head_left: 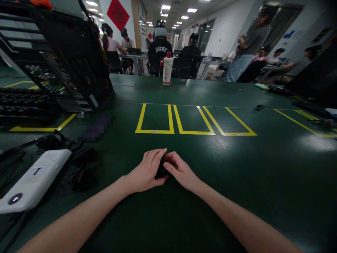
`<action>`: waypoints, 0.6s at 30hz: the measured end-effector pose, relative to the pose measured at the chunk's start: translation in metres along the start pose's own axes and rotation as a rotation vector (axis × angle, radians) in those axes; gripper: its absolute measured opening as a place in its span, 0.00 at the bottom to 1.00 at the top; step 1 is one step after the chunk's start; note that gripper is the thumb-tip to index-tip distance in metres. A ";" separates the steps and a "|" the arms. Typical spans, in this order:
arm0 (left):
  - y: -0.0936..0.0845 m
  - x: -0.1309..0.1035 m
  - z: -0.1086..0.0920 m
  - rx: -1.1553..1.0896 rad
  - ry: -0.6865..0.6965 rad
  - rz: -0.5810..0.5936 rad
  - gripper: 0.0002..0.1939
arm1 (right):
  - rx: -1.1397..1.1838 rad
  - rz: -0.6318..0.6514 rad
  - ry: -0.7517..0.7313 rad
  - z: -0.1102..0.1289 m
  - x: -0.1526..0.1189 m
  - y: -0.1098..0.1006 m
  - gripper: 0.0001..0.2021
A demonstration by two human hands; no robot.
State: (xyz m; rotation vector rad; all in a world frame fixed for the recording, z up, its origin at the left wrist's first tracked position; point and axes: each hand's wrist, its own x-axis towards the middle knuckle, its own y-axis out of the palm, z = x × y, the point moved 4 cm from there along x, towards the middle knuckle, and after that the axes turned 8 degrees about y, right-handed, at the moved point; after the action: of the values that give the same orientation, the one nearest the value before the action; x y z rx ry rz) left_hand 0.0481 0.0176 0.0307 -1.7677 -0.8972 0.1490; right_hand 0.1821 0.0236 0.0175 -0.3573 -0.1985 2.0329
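Note:
A small black object sits between my two hands over the dark green table, low in the middle of the view. My left hand is wrapped over its left side, thumb below and fingers above. From the right, my right hand curls its fingers against the same object, with the thumb tip touching its face. Most of the object is covered by the fingers, so its kind cannot be made out. Both forearms reach in from the lower corners.
Yellow tape outlines mark the green table beyond my hands. A white device, black cables and a black computer case stand at left. A white bottle is at the far edge. Several people sit or stand behind.

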 end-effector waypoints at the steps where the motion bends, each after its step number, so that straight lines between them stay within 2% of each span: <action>1: 0.000 0.000 0.000 0.002 -0.002 0.014 0.37 | 0.013 0.011 -0.011 0.000 0.000 0.000 0.09; 6: -0.005 0.002 -0.002 -0.028 -0.008 0.066 0.29 | 0.066 0.046 -0.088 0.002 0.000 -0.001 0.10; 10: -0.006 0.004 -0.001 -0.045 -0.031 0.054 0.26 | 0.100 0.045 -0.054 -0.001 0.001 0.000 0.12; 14: -0.005 0.004 -0.001 -0.037 -0.020 0.076 0.27 | 0.075 -0.012 0.028 -0.007 0.004 0.002 0.11; 18: -0.006 0.003 -0.001 -0.017 -0.014 0.084 0.27 | 0.067 0.037 0.008 -0.006 0.004 0.002 0.07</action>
State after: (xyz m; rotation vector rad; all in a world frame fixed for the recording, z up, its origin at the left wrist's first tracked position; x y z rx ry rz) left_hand 0.0479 0.0195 0.0373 -1.8229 -0.8366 0.2088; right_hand 0.1810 0.0262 0.0103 -0.3293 -0.1198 2.0687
